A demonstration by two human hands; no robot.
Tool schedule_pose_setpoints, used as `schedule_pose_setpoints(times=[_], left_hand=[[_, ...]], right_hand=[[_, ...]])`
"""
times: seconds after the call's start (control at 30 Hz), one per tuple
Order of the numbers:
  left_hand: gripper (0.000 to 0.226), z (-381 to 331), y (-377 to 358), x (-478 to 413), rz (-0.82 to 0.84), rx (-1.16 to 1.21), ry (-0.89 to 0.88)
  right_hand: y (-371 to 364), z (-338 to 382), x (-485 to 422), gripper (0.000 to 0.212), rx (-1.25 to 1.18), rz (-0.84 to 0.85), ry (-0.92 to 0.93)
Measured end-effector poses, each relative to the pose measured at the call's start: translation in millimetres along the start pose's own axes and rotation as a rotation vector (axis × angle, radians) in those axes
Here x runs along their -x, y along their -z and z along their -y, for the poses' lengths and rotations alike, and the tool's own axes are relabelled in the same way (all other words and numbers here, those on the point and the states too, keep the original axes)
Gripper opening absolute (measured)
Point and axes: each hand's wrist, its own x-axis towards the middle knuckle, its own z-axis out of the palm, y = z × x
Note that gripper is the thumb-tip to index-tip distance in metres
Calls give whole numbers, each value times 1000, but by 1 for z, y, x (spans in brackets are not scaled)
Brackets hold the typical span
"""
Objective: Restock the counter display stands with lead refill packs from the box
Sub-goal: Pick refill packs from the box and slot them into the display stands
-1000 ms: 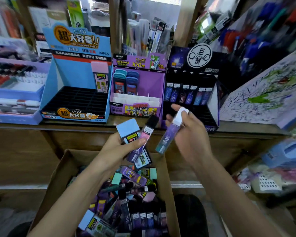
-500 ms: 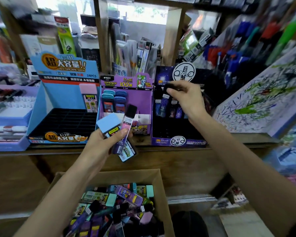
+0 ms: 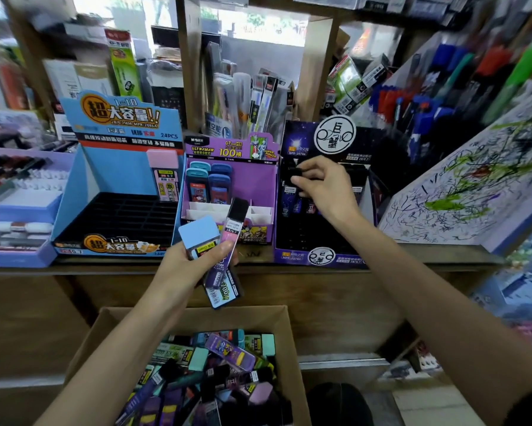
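- A dark-capped tube is pinched at its top between the thumb and forefinger of the right hand, at about 1 o'clock from the middle of the view.
- The tube is held upright over the back row of the dark starry stand; whether it is fully seated cannot be told.
- More upright tubes are seen in that same row, partly hidden by the hand.
- A handful of packs is gripped by the left hand, fingers curled round it, just at 7 o'clock from centre and in front of the counter edge.
- In that handful, a blue-capped pack is fanned out at 11 o'clock, a slim pink tube with a black cap points to 1 o'clock, and a label-covered pack sticks out at 5 o'clock.
- The cardboard box is found at 6 o'clock, below the counter, heaped with mixed refill packs lying at all angles.
- The purple stand is set at 12 o'clock, touching the dark one, with blue-capped packs stood in its back left.
- The blue stand sits at 10 o'clock, its black slotted tray holding one pink-capped pack in the back right corner.
- A scribbled test pad is propped at 3 o'clock, and a lilac pen tray is placed at 9 o'clock.
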Motion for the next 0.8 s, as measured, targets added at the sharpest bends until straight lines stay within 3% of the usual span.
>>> schedule_pose_setpoints(times=[0.07, 0.2, 0.23, 0.3, 0.37, 0.43, 0.53, 0.63, 0.7, 0.8], left_hand=[[36, -1, -3, -1, -8, -19, -9], [36, -7, -14, -6, -6, -58, -36], [36, -9, -17, -9, 6, -57, -49], [38, -15, -27, -14, 31, -61, -73], [41, -20, -38, -22, 44, -87, -88], [37, -24, -50, -28, 62, -110, -99], [27, -25, -66, -34, 116, -105, -120], [30, -26, -71, -38, 100, -80, -97], [34, -27, -69, -38, 89, -56, -88], [30, -27, -60, -34, 57, -79, -114]], right_hand=[[-1, -1, 2, 12, 172, -37, 86], [2, 8, 20, 40, 722, -79, 418], [2, 12, 26, 42, 706, -129, 449], [1, 21, 42, 36, 407, -160, 370], [-1, 33, 54, 25, 3, -5, 137], [-2, 38, 58, 21, -182, 130, -25], [10, 44, 53, 16, -302, 103, -59], [35, 44, 36, 16, -371, -45, -14], [52, 39, 24, 18, -316, -140, 27], [58, 28, 11, 18, -114, -143, 61]])
